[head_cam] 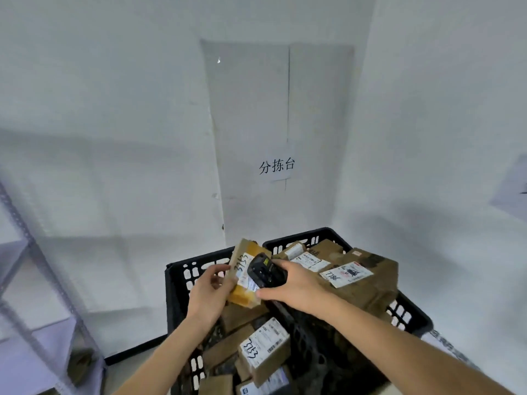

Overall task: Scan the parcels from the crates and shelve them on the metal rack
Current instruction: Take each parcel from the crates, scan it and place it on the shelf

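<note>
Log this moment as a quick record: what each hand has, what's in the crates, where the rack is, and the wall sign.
left hand: left hand grips a small taped parcel, handwritten number on its label
right hand: right hand holds a black scanner against that parcel's label
left crate: left crate, black, holds several labelled cardboard parcels
right crate: right crate, black, piled above its rim with parcels
rack: metal rack at far left
sign: paper sign on the wall
</note>
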